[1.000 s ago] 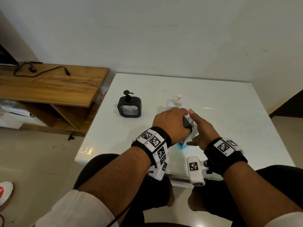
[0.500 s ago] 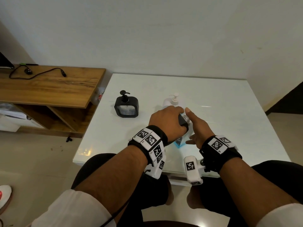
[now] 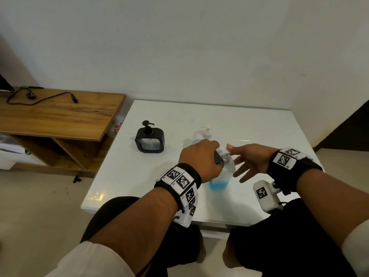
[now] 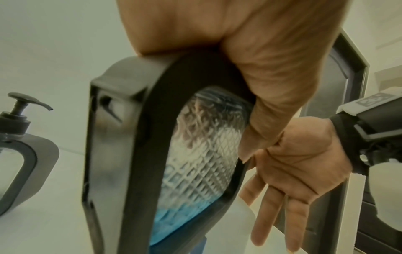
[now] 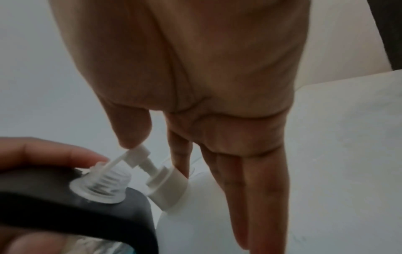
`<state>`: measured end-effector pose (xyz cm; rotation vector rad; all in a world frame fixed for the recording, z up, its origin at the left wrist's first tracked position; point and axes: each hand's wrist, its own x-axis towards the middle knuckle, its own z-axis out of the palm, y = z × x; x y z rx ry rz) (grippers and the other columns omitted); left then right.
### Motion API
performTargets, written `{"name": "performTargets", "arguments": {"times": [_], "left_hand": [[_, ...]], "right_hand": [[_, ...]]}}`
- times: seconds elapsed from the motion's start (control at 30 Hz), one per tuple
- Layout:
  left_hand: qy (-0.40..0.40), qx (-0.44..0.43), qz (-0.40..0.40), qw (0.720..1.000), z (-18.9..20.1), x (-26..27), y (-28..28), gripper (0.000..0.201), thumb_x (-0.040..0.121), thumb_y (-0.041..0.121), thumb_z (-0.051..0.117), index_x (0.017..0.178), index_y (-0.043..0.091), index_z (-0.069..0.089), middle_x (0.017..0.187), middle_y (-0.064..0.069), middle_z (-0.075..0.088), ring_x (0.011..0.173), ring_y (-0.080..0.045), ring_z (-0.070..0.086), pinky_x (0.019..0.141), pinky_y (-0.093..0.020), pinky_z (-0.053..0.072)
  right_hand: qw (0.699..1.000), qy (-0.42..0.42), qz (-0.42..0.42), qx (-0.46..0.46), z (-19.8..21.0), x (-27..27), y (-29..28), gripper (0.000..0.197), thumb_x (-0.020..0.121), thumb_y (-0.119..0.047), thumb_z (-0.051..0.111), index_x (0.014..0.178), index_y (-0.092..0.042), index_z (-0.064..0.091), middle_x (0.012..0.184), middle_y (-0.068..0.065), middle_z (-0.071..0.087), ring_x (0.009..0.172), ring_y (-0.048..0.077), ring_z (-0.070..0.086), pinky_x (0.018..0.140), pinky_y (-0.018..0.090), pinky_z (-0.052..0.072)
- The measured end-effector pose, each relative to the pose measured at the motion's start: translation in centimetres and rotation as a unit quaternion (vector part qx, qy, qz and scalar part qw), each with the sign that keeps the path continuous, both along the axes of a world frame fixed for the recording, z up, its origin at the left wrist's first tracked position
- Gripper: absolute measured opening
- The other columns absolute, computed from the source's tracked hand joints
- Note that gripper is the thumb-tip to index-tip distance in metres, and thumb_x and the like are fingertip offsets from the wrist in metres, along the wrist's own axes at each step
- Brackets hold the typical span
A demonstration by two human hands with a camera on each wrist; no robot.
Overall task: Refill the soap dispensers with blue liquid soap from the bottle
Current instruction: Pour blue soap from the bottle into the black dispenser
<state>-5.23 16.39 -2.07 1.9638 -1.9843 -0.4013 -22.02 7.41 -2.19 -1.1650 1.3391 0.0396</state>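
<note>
Left hand [image 3: 199, 158] is clamped over the top of a black-framed dispenser [image 4: 152, 154], fingers curled round its upper edge; the dispenser stands on the white table [image 3: 259, 132] near the front edge, a shallow band of blue soap [image 4: 174, 221] lying at the bottom behind its ribbed clear window; its threaded neck [image 5: 106, 182] is bare and uncapped. Right beside it, touching or nearly so, stands a white bottle with blue liquid at its base [image 3: 219, 184]; its white pump head [image 5: 139, 153] leans over toward that bare neck. Right hand [image 3: 253, 162] is spread, fingers straight and apart, thumb tip [image 5: 130, 134] resting on the pump head; the other fingers [image 5: 250, 197] hang down past the bottle's shoulder, gripping nothing. Further back on the table, a second black dispenser [image 3: 149, 139] stands to the left with its pump on; a white pump bottle [image 3: 203, 134] stands just behind the left hand. Off to the left, a wooden desk [image 3: 60, 114] with a black cable [image 3: 50, 98] on top.
</note>
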Motion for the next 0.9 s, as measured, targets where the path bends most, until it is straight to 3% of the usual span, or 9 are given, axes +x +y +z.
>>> {"name": "performTargets", "arguments": {"times": [0.33,0.57,0.73,0.9], "left_hand": [[0.017,0.004,0.017,1.000,0.1,-0.3,-0.1,0.048,0.080,0.048,0.059,0.126,0.031,0.053,0.115,0.009,0.061,0.100,-0.017,0.060,0.078,-0.028,0.043],[0.000,-0.012,0.009,1.000,0.3,-0.9,-0.1,0.044,0.083,0.045,0.057,0.124,0.029,0.055,0.113,0.008,0.061,0.098,-0.018,0.060,0.076,-0.028,0.044],[0.002,-0.001,0.007,1.000,0.2,-0.5,-0.1,0.050,0.082,0.045,0.059,0.129,0.030,0.051,0.119,0.008,0.059,0.104,-0.016,0.058,0.079,-0.028,0.041],[0.001,-0.008,0.008,1.000,0.3,-0.7,0.0,0.048,0.083,0.045,0.059,0.128,0.029,0.052,0.118,0.008,0.060,0.103,-0.017,0.058,0.078,-0.027,0.041]], "right_hand": [[0.997,0.059,0.017,-0.045,-0.8,1.5,-1.2,0.052,0.101,-0.045,0.052,0.135,-0.006,0.052,0.127,0.025,0.059,0.087,0.044,0.068,0.086,0.049,0.058],[0.999,0.032,0.007,-0.018,-0.7,0.4,-1.4,0.049,0.097,-0.047,0.058,0.127,-0.007,0.061,0.127,0.025,0.061,0.086,0.041,0.068,0.089,0.049,0.058],[0.998,0.060,0.012,-0.026,-0.9,1.1,-2.0,0.051,0.096,-0.039,0.062,0.133,-0.006,0.053,0.124,0.025,0.062,0.087,0.045,0.071,0.085,0.051,0.059],[0.998,0.051,0.012,-0.023,-1.0,0.6,-1.9,0.052,0.095,-0.046,0.061,0.131,-0.009,0.056,0.125,0.023,0.062,0.093,0.044,0.070,0.091,0.053,0.057]]}}
